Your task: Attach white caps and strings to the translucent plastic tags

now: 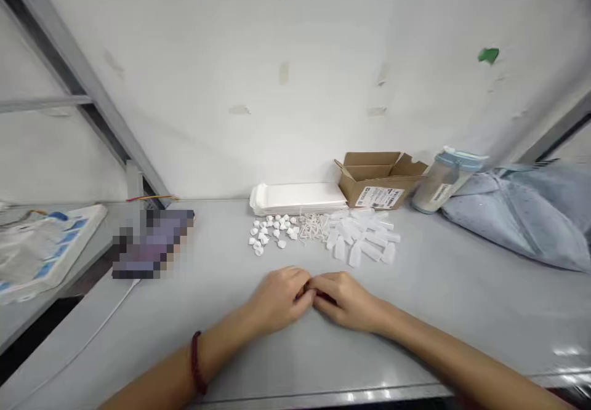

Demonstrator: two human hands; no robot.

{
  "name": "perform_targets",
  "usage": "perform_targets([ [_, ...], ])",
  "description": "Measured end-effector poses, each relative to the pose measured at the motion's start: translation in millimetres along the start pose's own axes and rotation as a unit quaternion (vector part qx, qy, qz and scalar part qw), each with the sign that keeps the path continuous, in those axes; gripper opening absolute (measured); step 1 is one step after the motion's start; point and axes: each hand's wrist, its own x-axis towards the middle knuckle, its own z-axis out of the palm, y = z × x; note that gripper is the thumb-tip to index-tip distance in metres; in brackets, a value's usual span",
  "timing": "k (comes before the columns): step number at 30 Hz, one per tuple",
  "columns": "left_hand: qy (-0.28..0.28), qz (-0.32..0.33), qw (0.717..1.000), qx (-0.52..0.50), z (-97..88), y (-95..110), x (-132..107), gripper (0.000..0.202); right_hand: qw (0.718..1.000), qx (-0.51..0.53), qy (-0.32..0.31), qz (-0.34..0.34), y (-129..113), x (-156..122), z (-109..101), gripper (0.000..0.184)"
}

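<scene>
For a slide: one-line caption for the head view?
Left hand and right hand meet on grey table; beyond them white caps, thin sticks, clear tubes.

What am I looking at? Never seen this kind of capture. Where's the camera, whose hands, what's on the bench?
No robot: one camera worn on a person's head looks forward and down, so the arms entering at the bottom are the wearer's own. The left hand, with a bead bracelet at its wrist, and the right hand meet fingertip to fingertip over the grey table; whether they pinch anything is too small to tell. Beyond them lie small white caps, thin white sticks and clear plastic vials in three piles. Farther back: a stack of white trays, an open cardboard box, a blue-lidded container, a pale blue cloth.
</scene>
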Motion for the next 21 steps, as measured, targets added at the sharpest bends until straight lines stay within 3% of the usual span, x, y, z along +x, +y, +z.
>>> perform_targets([
  [21, 0.009, -0.012, 1.0, -0.011, -1.9, 3.2, -1.0, 0.021, 0.999, -0.045, -0.001, -0.011, -0.1, 1.5, -2.7, 0.013],
])
